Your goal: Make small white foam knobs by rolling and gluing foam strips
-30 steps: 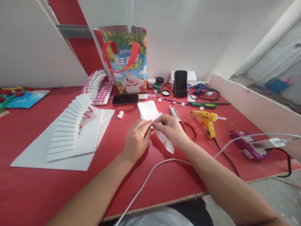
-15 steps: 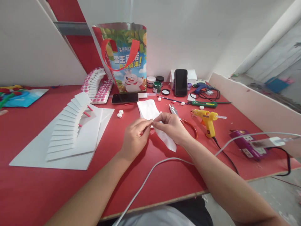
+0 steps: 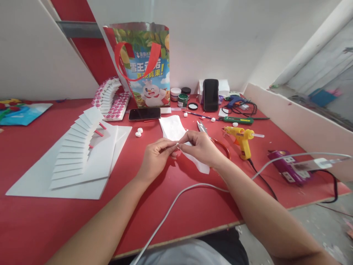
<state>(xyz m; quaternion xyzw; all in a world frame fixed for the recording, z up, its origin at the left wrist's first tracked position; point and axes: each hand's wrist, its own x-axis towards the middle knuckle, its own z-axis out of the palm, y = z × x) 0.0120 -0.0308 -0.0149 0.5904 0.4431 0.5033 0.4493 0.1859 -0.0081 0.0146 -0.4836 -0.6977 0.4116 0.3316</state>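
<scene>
A strip of thin white paper (image 3: 202, 166) trails down to the right from beneath my right hand (image 3: 200, 147), whose thumb and fingertips pinch its small rolled-up end. My left hand (image 3: 156, 156) meets it there, thumb and forefinger closed on the same little white roll (image 3: 177, 145). Just behind my fingers lies a stack of white paper pieces (image 3: 172, 127). Two small white rolled paper buds (image 3: 139, 132) rest left of the stack. Red-handled scissors (image 3: 223, 146) lie beyond my right hand, partly hidden by it.
To the left, a fan of folded white card (image 3: 71, 147) lies on white sheets. A colourful bag (image 3: 149, 70), phone (image 3: 145, 114) and paint jars (image 3: 182, 100) stand or lie behind. At right are a yellow glue gun (image 3: 242, 140) and purple box (image 3: 289, 169). A white cable (image 3: 190, 188) crosses the front.
The rolled white end now shows between my fingertips, and the loose strip has shifted slightly to the right. My hands stay pinched together; the whole view has moved a little.
</scene>
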